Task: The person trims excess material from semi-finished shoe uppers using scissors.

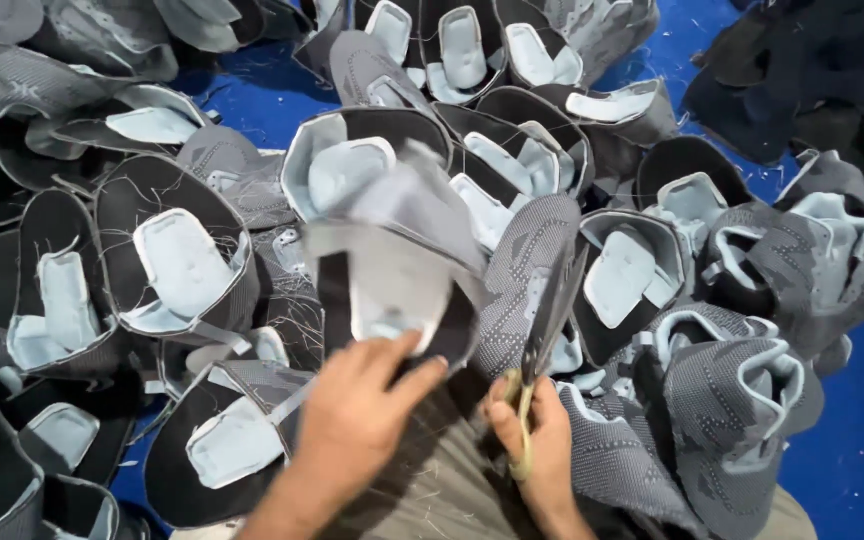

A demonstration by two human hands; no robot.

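My left hand [357, 415] grips the lower edge of a grey and black knitted shoe upper [392, 275] with a pale blue lining, held up over my lap; it looks blurred. My right hand [537, 440] is closed on the yellowish handles of a pair of scissors [542, 340], whose dark blades point up and away beside the held upper. The blades stand just right of the upper, apart from it as far as I can tell.
Many more grey and black shoe uppers [177, 260] with pale blue linings lie heaped all around on a blue floor [862, 430]. A darker pile of fabric [812, 70] sits at the top right. Loose threads lie on my trousers [432, 500].
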